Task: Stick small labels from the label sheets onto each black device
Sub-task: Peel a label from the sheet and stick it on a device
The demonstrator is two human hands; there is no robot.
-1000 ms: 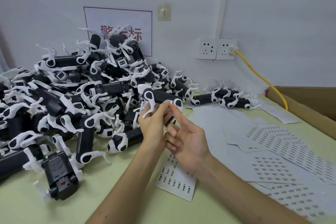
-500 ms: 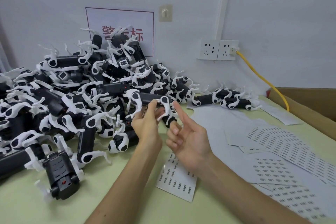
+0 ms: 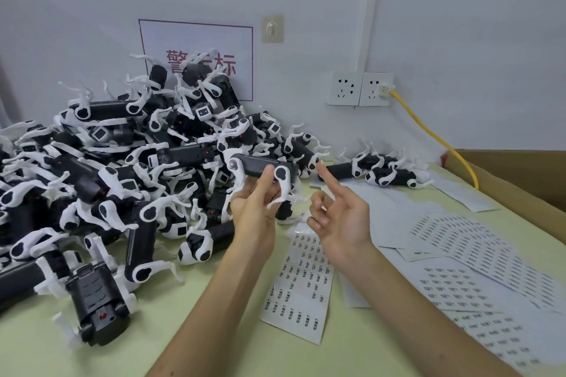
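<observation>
As our left hand grips a black device over the label sheet, our right hand points, half-curled.

Green table w/ devices, label sheets

One black device with white clips at each end is held level and crosswise in the left hand. Behind it and to the left sprawls a tangled heap of like devices — black bodies, white clips. A small cluster lies further right. A label sheet with rows of small printed labels lies flat — more sheets overlap to its right.
</observation>
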